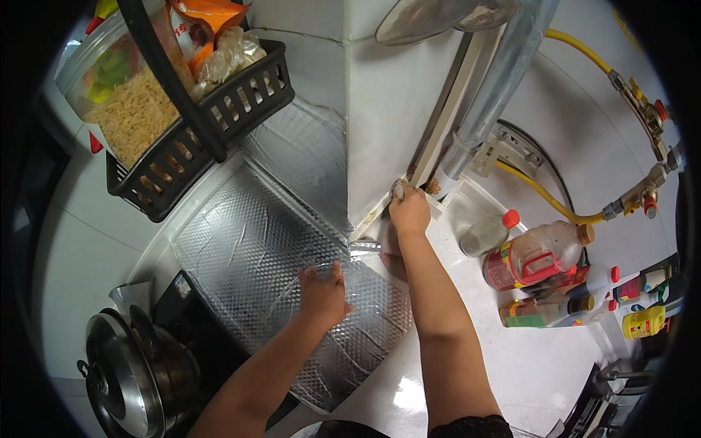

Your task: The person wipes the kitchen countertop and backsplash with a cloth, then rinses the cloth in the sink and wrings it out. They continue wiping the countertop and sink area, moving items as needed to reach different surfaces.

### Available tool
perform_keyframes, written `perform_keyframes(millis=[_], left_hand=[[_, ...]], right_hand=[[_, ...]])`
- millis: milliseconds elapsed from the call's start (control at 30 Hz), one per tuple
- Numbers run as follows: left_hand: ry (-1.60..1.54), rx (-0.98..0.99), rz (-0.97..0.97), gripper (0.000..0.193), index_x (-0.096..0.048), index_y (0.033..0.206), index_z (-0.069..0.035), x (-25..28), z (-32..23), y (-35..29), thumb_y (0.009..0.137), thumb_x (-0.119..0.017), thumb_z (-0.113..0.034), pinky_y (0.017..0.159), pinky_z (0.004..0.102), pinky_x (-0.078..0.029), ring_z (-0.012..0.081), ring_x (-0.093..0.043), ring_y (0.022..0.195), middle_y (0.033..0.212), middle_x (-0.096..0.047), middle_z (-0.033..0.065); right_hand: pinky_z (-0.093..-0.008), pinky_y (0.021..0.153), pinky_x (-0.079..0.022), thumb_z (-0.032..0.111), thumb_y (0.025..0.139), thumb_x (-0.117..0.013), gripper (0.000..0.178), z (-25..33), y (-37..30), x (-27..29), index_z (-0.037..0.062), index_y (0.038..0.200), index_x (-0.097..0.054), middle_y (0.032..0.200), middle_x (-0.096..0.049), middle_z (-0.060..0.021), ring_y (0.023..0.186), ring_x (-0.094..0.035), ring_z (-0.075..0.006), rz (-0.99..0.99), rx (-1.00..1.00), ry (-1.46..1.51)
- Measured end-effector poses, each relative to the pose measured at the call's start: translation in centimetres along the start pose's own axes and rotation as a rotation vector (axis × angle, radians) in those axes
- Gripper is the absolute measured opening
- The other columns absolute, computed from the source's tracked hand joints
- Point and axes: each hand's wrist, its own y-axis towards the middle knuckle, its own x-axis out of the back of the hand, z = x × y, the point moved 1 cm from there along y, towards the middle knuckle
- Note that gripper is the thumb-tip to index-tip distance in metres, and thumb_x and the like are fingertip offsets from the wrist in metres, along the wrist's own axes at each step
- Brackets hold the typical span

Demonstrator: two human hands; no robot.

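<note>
A silver embossed foil sheet (248, 241) lies across the counter in the middle and bends up against the wall behind. My left hand (323, 296) is over its lower middle part with fingers apart, holding nothing. My right hand (410, 209) reaches to the foot of the white wall corner (380, 124), beside the grey metal pipe (485, 87). Its fingers are closed around a small greyish thing (397, 190), mostly hidden by the hand. A narrow strip of foil (366, 247) lies by the corner, left of my right forearm.
At upper left hangs a dark plastic basket (164, 190) of food packages. A lidded steel pot (124, 376) stands at lower left. Along the right stand a clear red-capped jar (483, 235), a large bottle (533, 255) and several other bottles. A yellow gas hose (548, 201) runs behind them.
</note>
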Motion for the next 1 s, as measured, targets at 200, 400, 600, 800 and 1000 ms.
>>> perform_keyframes(millis=[200,400,600,800,1000], left_hand=[[0.055,0.061,0.037,0.08,-0.051,0.135,-0.006,-0.9,0.8,0.0,0.075,-0.071,-0.054,0.107,0.0682,-0.019,0.0501,-0.036,0.131,0.154,-0.033,0.0077],[0.024,0.054,0.034,0.079,-0.05,0.136,-0.006,-0.5,0.6,0.1,0.076,-0.07,-0.054,0.108,0.0675,-0.019,0.0495,-0.035,0.132,0.154,-0.031,0.0079],[0.029,0.039,0.049,0.077,-0.051,0.135,-0.006,-0.4,0.1,0.3,0.076,-0.07,-0.053,0.109,0.0668,-0.018,0.0482,-0.034,0.132,0.154,-0.03,0.0075],[0.045,0.047,0.023,0.076,-0.052,0.134,-0.007,-0.7,1.1,-0.3,0.077,-0.069,-0.054,0.109,0.0671,-0.019,0.0482,-0.035,0.131,0.155,-0.03,0.0076],[0.026,0.026,0.022,0.079,-0.05,0.136,-0.007,-0.4,-0.1,0.3,0.076,-0.069,-0.054,0.109,0.0675,-0.018,0.0486,-0.034,0.132,0.155,-0.029,0.0077]], right_hand=[[-0.0485,0.075,-0.053,0.025,0.088,-0.058,0.024,2.0,-6.8,1.5,0.0033,0.093,-0.068,0.093,-0.064,-0.0231,0.079,-0.064,-0.0421,0.245,0.307,0.228],[-0.0463,0.075,-0.053,0.023,0.08,-0.066,0.022,-3.6,-0.2,4.9,0.0056,0.094,-0.069,0.097,-0.066,-0.0185,0.082,-0.066,-0.0379,-0.012,-0.096,-0.114],[-0.045,0.077,-0.054,0.023,0.076,-0.069,0.024,-3.4,2.2,2.3,0.0049,0.091,-0.07,0.098,-0.067,-0.0165,0.089,-0.066,-0.0347,0.064,0.011,-0.213],[-0.0444,0.076,-0.054,0.016,0.073,-0.069,0.021,-4.7,0.4,4.4,0.003,0.09,-0.069,0.093,-0.067,-0.0151,0.087,-0.066,-0.0342,0.105,-0.015,-0.219],[-0.0441,0.075,-0.054,0.013,0.073,-0.066,0.017,-3.5,2.2,2.9,0.0048,0.088,-0.069,0.09,-0.067,-0.0128,0.089,-0.066,-0.0339,0.098,0.142,-0.28]])
